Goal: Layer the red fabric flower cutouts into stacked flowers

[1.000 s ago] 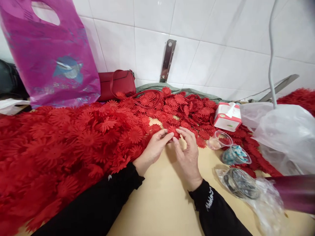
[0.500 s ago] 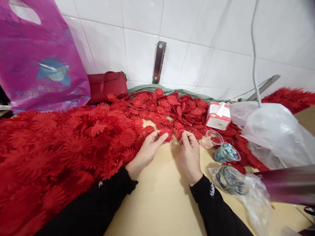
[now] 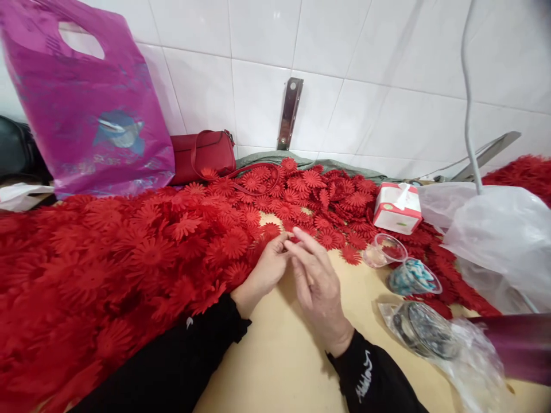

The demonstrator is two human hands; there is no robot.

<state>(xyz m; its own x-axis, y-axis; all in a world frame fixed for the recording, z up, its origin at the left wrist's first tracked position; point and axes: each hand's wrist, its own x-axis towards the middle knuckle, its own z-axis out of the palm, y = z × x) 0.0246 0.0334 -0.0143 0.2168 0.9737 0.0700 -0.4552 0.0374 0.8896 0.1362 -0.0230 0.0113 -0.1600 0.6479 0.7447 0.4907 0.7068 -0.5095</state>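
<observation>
In the middle of the view my left hand (image 3: pixel 271 265) is closed, thumb and fingers pinched together. What it pinches is hidden; a bit of red shows between the fingertips of both hands. My right hand (image 3: pixel 319 287) is open, its fingers stretched toward the left fingertips and its thumb apart. Just behind the hands, a spread of red many-petalled cut-out flowers (image 3: pixel 310 179) covers the back of the table. A heap of similar red flowers (image 3: pixel 150 255) lies to the left, close to my left wrist. A single red flower (image 3: pixel 350 255) rests at the spread's near edge.
A purple bag (image 3: pixel 99 92) and a red handbag (image 3: pixel 202 155) stand at the back left. On the right are a tissue box (image 3: pixel 396 215), a clear cup (image 3: pixel 379 252), a cup with blue-white stuff (image 3: pixel 412 278), plastic-wrapped items (image 3: pixel 424 330) and a purple cylinder (image 3: pixel 516 347).
My right hand has turned and moved left to meet my left hand, its fingers now stretched. The flower pieces between my hands are largely hidden now. A flower shows right of them. The view shifted left.
</observation>
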